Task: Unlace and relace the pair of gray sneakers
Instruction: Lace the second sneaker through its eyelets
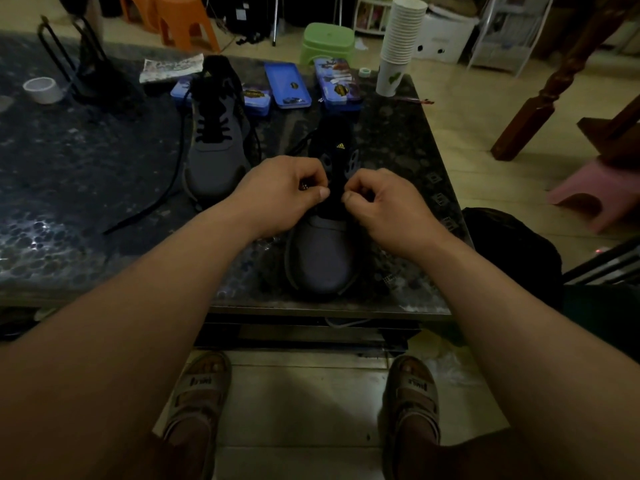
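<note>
While you sit at the dark speckled table (69, 174), you have two gray sneakers on it. The near sneaker (322, 261) stands at the near edge with its toe toward you, and the far sneaker (214, 157) sits further back and to the left, well apart from your hands. Your left hand (284, 188) and right hand (377, 202) meet over the near sneaker's throat, each with fingers curled and thumb pinched tight against forefinger at the black lacing area. Whether you grip lace or upper is too dark to tell. One small yellow Adidas logo (340, 146) shows on that shoe's black tongue. The far sneaker carries black lacing across its lower rows, and one black lace (156, 199) trails over the table to its left.

Along the far edge lie three blue tins (287, 84) with printed labels too small to read. Right of them stands one tall stack of paper cups (401, 39), the lowest bearing a green mark. One white tape roll (43, 90) sits far left. On the floor beyond are two orange stools (187, 19), one green stool (327, 41) and, to the right, one pink stool (595, 192). Your two sandals (199, 393) have lettering on their straps that you cannot make out
</note>
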{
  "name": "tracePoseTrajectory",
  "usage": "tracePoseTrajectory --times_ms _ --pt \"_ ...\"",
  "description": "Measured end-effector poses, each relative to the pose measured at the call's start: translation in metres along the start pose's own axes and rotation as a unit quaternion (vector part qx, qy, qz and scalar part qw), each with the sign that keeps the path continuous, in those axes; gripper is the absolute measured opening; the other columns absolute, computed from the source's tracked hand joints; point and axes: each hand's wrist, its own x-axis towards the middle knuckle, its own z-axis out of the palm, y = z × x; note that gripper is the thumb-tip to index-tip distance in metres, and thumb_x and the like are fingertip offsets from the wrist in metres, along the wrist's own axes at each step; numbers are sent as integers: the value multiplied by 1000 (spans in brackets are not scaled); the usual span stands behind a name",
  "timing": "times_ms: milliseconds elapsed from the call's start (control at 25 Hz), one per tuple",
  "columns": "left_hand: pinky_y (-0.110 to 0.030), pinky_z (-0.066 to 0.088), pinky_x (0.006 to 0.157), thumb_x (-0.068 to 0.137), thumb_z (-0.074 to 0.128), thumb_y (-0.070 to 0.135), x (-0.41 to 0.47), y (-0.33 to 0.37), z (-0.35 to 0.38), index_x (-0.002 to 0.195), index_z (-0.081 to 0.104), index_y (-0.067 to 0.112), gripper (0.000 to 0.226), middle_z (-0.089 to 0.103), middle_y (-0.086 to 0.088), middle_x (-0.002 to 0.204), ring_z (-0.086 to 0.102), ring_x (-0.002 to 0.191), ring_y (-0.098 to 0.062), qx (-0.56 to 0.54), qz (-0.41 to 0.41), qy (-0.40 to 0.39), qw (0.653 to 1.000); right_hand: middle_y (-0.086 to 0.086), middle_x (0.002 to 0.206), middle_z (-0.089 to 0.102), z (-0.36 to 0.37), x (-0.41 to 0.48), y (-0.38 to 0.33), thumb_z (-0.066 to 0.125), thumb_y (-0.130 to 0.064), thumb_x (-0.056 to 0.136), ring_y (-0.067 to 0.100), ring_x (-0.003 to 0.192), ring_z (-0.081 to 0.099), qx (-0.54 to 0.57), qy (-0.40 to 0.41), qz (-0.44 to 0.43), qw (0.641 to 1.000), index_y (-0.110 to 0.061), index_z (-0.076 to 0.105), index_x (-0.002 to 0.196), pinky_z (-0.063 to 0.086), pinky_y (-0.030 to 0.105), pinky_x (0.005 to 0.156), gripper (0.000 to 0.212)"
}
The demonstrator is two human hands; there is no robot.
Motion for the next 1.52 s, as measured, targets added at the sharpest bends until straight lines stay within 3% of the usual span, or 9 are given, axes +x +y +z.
tracePoseTrajectory --times_ms 280,480,640,800,960,1120,1240,1360,1520 --pt "-9 39 80 102 59 16 -12 9 -7 100 71 29 18 56 6 106 55 91 -2 -69 -37 -47 996 -1 107 50 3 0 -9 71 -36 91 13 91 56 -59 -25 5 998 -26 69 98 45 25 80 12" --pt "-2 39 76 100 60 9 -31 9 -15 114 67 36 31 51 12 108 57 91 3 -77 -56 -82 992 -2 72 64 -9 -5 -18 66 -16 94 15 71 60 341 7 190 921 -13 69 79 46 24 59 16" --pt "-14 44 79 103 59 33 -38 29 -13 106 72 26 16 65 12 94 60 84 1 -111 -75 38 990 1 77 70 -27 -16 -40 56 -14 103 18 79 70 471 52 154 867 -14 62 91 52 27 68 14" --pt "-33 50 95 104 50 51 -46 58 -17 112 76 18 43 76 4 106 69 107 -13 -396 -100 20 912 -5 74 67 -31 -34 -70 59 -26 105 3 68 62 233 -25 -11 972 -15 69 97 50 25 67 17" --pt "-36 56 86 110 44 28 -50 57 -34 94 63 13 30 71 -3 79 71 82 -20 -546 -158 146 810 -5 81 65 -7 -42 -59 60 -34 102 12 75 61 8 -74 -20 997 -19 65 90 51 38 70 19" --pt "-30 49 58 111 41 31 -63 28 -52 88 55 14 32 42 1 58 43 48 -14 -650 -229 226 688 -6 102 68 -7 -43 -50 58 -28 103 16 98 64 0 -73 43 996 -24 70 109 55 40 87 15" --pt "-25 26 46 112 36 37 -75 23 -51 92 54 15 35 36 3 58 26 46 -11 -529 -198 206 799 -10 115 65 -5 -44 -67 51 -30 102 13 113 61 35 -26 26 999 -32 72 115 50 37 98 25" --pt "-26 34 52 111 41 35 -84 35 -38 92 60 15 34 48 5 65 42 53 -9 -286 -91 85 950 -7 107 78 2 -43 -96 44 -48 107 10 108 68 286 -66 115 949 -27 78 99 49 29 98 41" --pt "-36 50 76 108 43 43 -97 26 -19 106 66 27 28 60 11 88 64 88 -18 26 -52 -59 997 9 91 78 19 -29 -106 50 -30 108 23 88 72 471 -88 201 854 -14 70 89 55 33 76 31"
